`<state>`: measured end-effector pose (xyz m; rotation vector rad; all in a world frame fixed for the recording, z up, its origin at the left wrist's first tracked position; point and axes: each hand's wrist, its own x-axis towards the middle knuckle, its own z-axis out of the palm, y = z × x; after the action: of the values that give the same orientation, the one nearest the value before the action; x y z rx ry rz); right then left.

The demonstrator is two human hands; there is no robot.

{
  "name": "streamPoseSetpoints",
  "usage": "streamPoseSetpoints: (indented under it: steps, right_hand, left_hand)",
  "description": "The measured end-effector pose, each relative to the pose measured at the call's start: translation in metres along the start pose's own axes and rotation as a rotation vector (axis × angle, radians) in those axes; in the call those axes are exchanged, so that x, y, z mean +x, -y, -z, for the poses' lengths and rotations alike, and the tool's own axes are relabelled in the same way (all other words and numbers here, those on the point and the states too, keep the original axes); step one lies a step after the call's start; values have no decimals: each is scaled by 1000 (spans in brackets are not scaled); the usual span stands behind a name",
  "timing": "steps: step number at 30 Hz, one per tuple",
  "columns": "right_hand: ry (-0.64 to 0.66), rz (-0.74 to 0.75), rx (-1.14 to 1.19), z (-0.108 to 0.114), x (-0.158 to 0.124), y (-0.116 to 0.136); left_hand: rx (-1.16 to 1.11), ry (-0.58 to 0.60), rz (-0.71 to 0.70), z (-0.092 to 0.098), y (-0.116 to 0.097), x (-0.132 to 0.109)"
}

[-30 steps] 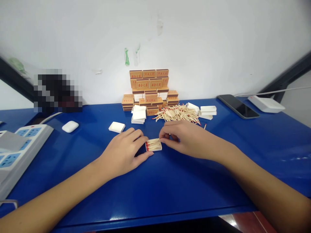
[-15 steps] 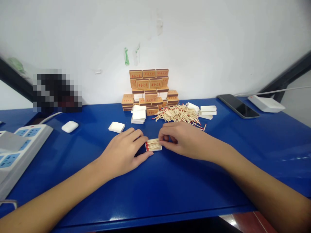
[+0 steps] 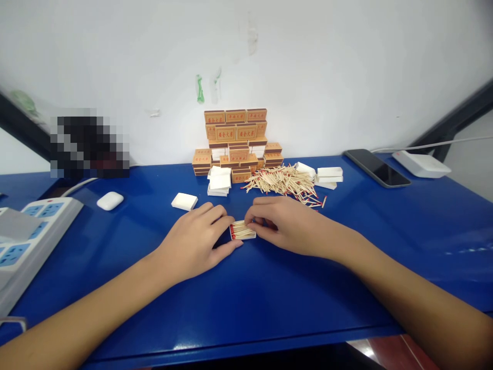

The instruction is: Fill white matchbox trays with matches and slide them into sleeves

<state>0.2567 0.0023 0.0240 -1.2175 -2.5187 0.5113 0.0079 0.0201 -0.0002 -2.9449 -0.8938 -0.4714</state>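
Note:
A small white matchbox tray lies on the blue table, filled with red-headed matches whose heads point left. My left hand grips the tray's left end between thumb and fingers. Over the tray's right end, my right hand has its fingertips pinched together at the matches; whether a match is between them is hidden. Just behind my right hand spreads a loose heap of matches. A white tray lies alone to the left of my left hand.
Orange matchboxes are stacked against the wall. White trays pile up before them, and more white trays lie right of the heap. A phone, a white box, an earbud case and a power strip are around.
My right hand has shifted slightly left, its fingertips now further over the matches in the tray. My left hand stays where it was on the tray.

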Motion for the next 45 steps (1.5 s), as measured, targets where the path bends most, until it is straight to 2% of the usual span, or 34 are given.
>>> streamPoseSetpoints:
  steps: [5, 9, 13, 21, 32, 37, 45]
  right_hand:
    - [49, 8, -12, 3, -1, 3]
    - [39, 28, 27, 8, -2, 6]
    - [111, 53, 69, 10, -3, 9]
    - [87, 19, 4, 7, -2, 8]
    - [36, 30, 40, 6, -2, 4]
    - [85, 20, 23, 7, -2, 6]
    - [-67, -21, -76, 5, -2, -3]
  left_hand:
    - [1, -6, -8, 0, -1, 1]
    - [-7, -3, -4, 1, -1, 0]
    - [-13, -3, 2, 0, 0, -1]
    - [-9, -2, -7, -1, 0, 0]
    - [-7, 2, -6, 0, 0, 1]
    - [-12, 7, -9, -1, 0, 0]
    - [0, 6, 2, 0, 0, 0]
